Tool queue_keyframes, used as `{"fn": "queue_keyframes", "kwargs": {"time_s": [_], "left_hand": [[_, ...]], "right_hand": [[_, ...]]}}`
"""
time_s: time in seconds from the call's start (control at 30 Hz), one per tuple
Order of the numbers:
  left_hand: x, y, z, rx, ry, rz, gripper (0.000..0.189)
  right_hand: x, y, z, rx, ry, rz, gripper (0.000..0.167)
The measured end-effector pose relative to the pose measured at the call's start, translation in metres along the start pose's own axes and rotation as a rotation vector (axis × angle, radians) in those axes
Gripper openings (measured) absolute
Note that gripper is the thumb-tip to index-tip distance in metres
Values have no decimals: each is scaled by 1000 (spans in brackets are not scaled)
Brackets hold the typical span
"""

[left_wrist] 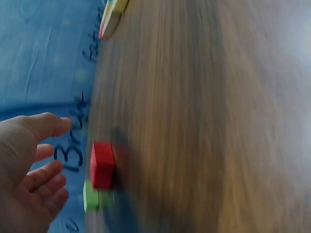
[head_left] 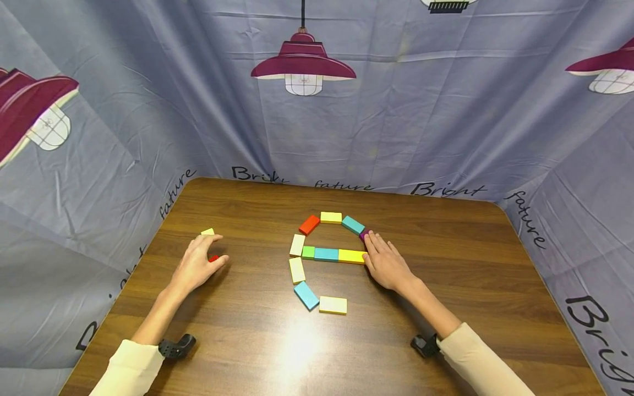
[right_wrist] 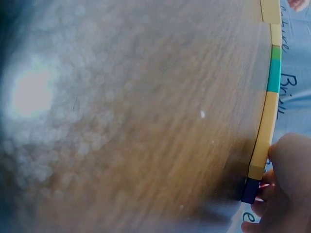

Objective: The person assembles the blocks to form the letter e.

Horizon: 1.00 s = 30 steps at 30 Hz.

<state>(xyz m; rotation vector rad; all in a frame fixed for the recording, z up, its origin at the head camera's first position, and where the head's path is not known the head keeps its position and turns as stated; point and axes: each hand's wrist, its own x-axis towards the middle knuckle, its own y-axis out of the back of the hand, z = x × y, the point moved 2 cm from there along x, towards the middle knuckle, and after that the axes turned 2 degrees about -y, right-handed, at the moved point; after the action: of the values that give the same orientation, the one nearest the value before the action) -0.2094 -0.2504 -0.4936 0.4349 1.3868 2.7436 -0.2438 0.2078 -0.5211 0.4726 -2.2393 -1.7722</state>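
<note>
On the table, coloured blocks form a rounded outline with a bar across its middle. My right hand [head_left: 385, 262] lies at the bar's right end, its fingers extended. Its fingertips touch the purple block [head_left: 364, 235], which they partly cover, and the thumb meets the end of the yellow block [head_left: 351, 257]. In the right wrist view, fingers [right_wrist: 261, 208] are beside the dark purple block [right_wrist: 250, 190]. At the left, my left hand [head_left: 195, 265] hovers with fingers spread and loosely bent, holding nothing. Near it stand a red block [left_wrist: 103, 165] and a green block [left_wrist: 91, 196].
A light yellow block [head_left: 207, 232] lies beyond the left hand. The outline also includes a red block [head_left: 309, 225], a teal block [head_left: 353, 225], a blue block [head_left: 306, 296] and a pale yellow block [head_left: 333, 305]. A printed curtain [head_left: 396, 121] borders the wooden table [head_left: 446, 231].
</note>
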Motion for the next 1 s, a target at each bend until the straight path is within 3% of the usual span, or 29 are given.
{"fn": "queue_keyframes", "kwargs": {"time_s": [0.13, 0.3, 0.73, 1.0], "left_hand": [[-7, 7, -12, 24, 94, -43, 57], [-13, 6, -20, 17, 135, -61, 54], [-15, -1, -17, 51, 98, -51, 31], [-5, -10, 5, -25, 7, -25, 28]], "right_hand": [[0, 0, 0, -2, 0, -2, 59], [0, -1, 0, 1, 2, 3, 59], [-1, -1, -1, -2, 6, 8, 58], [0, 0, 0, -9, 6, 28, 58]]}}
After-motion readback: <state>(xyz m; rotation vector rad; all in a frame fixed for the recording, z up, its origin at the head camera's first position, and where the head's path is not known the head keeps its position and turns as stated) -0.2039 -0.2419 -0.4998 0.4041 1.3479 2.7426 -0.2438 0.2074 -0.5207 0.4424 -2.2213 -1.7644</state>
